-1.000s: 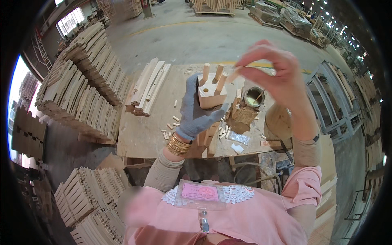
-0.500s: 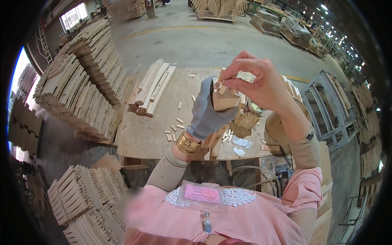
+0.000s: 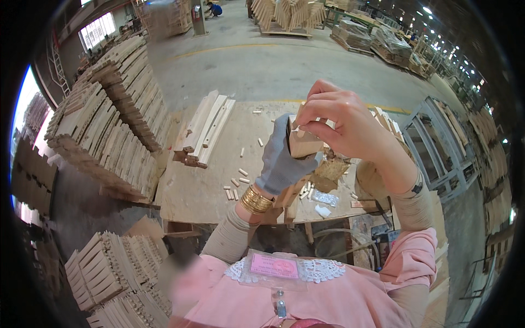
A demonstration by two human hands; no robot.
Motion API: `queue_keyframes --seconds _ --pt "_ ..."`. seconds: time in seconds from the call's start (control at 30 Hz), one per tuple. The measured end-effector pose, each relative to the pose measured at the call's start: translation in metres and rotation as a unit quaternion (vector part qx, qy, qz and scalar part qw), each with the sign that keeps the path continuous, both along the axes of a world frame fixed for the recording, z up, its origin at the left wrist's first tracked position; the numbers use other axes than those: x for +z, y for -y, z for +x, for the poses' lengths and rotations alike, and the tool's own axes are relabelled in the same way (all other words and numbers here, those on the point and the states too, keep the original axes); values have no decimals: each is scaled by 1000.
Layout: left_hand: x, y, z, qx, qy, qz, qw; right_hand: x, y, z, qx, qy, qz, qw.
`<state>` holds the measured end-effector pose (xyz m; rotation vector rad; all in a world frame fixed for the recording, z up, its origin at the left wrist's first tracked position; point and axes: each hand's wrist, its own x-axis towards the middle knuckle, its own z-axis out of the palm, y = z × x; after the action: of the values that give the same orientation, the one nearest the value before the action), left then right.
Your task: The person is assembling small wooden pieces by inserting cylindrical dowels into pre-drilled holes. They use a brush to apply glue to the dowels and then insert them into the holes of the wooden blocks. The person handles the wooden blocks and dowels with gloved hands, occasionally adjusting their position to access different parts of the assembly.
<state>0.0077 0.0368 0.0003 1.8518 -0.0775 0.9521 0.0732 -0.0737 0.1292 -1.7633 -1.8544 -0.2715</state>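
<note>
My left hand (image 3: 278,163), in a grey knitted glove, is closed around a pale wooden piece (image 3: 305,145) and holds its squared end up over the table. Bare and pinched, my right hand (image 3: 342,121) is at the top of that end. A short wooden dowel is between its thumb and fingertips, mostly hidden by them. Whether the dowel sits in a hole cannot be made out. Several loose dowels (image 3: 243,172) lie on the table left of my gloved wrist. More dowels (image 3: 307,188) lie to the right of my left forearm.
Long wooden parts (image 3: 205,128) are stacked at the left of the worktable (image 3: 188,188). Beside my right forearm are a brown wooden block (image 3: 332,174), a small clear bag (image 3: 326,199) and a white scrap (image 3: 322,211). Tall lumber stacks (image 3: 117,136) flank the left; a grey metal frame (image 3: 437,145) stands right.
Both hands and the wooden piece appear slightly lower in the picture, as does the table, so the view has tilted up a little. The right fingers remain pinched at the wooden end.
</note>
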Motion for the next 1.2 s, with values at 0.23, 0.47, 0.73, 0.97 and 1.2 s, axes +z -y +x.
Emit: queue_keyframes --seconds 0.23,0.47,0.73,0.97,1.2 --pt "-11 -17 1 -22 7 -52 998 -6 13 4 -45 -66 256 963" --pt "-5 -26 -15 -45 3 -121 992 -232 33 43 -387 -254 4 887" --pt "6 -34 -34 -26 7 -131 991 -348 -6 1 -487 -291 -219 794" --pt "-6 -42 -26 -37 -28 -74 996 -305 25 30 -392 -561 -2 729" --pt "-9 -50 -30 -60 29 -89 994 -47 94 -18 -244 -460 95 849"
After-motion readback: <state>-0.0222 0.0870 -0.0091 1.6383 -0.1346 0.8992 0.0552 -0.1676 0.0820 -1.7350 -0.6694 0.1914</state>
